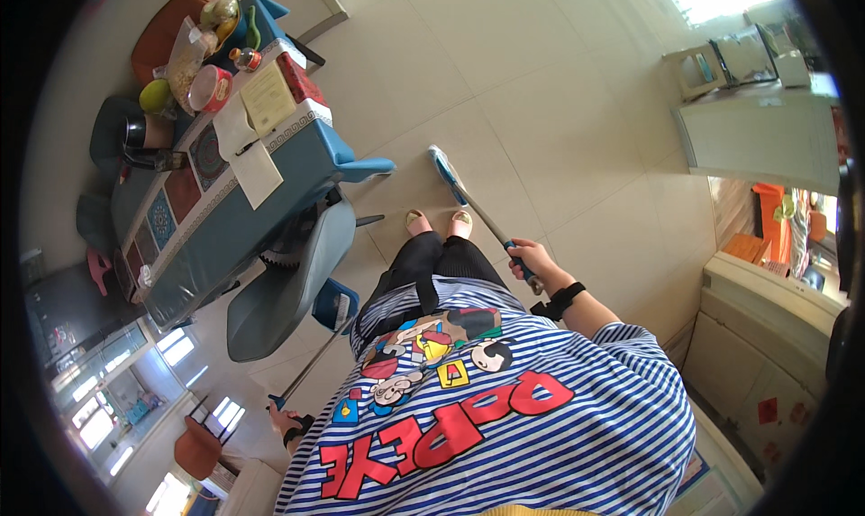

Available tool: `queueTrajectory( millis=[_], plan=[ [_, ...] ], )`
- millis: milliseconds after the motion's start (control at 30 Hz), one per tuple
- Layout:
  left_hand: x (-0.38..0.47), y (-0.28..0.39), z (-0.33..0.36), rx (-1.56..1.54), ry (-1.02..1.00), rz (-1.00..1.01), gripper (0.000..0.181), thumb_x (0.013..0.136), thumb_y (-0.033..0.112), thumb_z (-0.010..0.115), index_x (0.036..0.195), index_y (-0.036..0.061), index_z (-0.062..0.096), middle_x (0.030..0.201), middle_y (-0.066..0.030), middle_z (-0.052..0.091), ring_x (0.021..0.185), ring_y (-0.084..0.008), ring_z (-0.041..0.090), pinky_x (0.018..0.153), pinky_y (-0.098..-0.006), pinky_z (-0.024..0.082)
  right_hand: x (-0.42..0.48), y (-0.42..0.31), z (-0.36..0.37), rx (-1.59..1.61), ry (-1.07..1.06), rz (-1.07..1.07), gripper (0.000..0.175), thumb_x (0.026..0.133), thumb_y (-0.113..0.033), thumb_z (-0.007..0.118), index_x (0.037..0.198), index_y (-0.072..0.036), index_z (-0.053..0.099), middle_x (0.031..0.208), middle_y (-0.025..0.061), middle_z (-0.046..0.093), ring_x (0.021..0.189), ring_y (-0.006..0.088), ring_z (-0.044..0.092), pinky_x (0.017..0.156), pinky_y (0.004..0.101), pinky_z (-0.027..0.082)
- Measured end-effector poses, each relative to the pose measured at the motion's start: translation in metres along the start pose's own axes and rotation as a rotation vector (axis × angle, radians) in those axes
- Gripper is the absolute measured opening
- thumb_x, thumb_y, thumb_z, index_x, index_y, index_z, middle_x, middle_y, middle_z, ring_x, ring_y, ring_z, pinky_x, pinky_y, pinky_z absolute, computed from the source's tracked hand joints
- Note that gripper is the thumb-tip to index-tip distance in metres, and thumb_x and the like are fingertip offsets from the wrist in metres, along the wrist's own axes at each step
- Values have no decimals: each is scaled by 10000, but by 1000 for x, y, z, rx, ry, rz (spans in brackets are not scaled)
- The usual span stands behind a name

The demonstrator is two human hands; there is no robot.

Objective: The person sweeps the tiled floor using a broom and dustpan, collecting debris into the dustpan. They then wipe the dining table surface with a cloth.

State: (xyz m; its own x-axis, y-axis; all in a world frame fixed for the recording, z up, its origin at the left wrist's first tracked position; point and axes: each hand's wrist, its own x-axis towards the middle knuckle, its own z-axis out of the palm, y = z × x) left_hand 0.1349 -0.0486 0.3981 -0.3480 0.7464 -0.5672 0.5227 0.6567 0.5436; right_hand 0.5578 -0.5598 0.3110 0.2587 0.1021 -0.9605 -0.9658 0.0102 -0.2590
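My right hand (530, 260) grips the blue handle end of a long-handled broom (488, 221). The broom's white and blue head (445, 170) rests on the tiled floor just ahead of my feet (438, 224). Down at my left side, my left hand (284, 419) is closed around the handle of a dustpan (334, 305). That dustpan is blue, with a pale comb-like part inside, and it hangs or stands beside a grey chair; whether it touches the floor I cannot tell.
To my left stands a long table (297, 171) with a blue cover, bearing papers, a bottle, a red tub and produce. A grey chair (297, 293) juts out from it. On the right are a white cabinet (757, 137) and a pale refrigerator-like unit (736, 354).
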Motion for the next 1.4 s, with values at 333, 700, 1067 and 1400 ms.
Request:
queueTrajectory(
  millis=[333, 700, 1067, 1400],
  plan=[
    [-11, -97, -16, -117, 55, -248, 472, 819, 445, 560, 621, 98, 307, 483, -13, 253, 398, -144, 293, 404, -315, 320, -8, -78, -28, -289, 45, -231, 546, 753, -53, 637, 1233, 40, 394, 585, 56, 492, 413, 122, 470, 347, 252, 373],
    [-207, -195, -19, -456, 308, -300, 455, 866, 429, 526, 644, 92, 316, 494, -20, 250, 423, -146, 255, 431, -322, 284, 155, -273, 32, -735, -1, -499, 105, 710, -12, 582, 767, 56, 528, 489, 105, 525, 383, 203, 529, 368, 330, 433],
    [-458, -190, -9, -386, 545, -488, 373, 785, 466, 630, 832, 153, 433, 525, 25, 212, 417, -117, 216, 413, -295, 246, 190, -304, 134, -1074, 76, -538, 285, 784, -106, 452, 1045, -41, 544, 740, 189, 615, 563, 263, 617, 481, 379, 500],
    [-502, -200, 12, -394, 509, -560, 443, 783, 444, 636, 724, 135, 325, 535, 23, 221, 429, -121, 257, 432, -297, 263, 119, -197, -105, -1563, 10, -646, 498, 785, -167, 491, 1275, -175, 404, 912, 255, 593, 861, 439, 559, 744, 504, 455]
  ],
)
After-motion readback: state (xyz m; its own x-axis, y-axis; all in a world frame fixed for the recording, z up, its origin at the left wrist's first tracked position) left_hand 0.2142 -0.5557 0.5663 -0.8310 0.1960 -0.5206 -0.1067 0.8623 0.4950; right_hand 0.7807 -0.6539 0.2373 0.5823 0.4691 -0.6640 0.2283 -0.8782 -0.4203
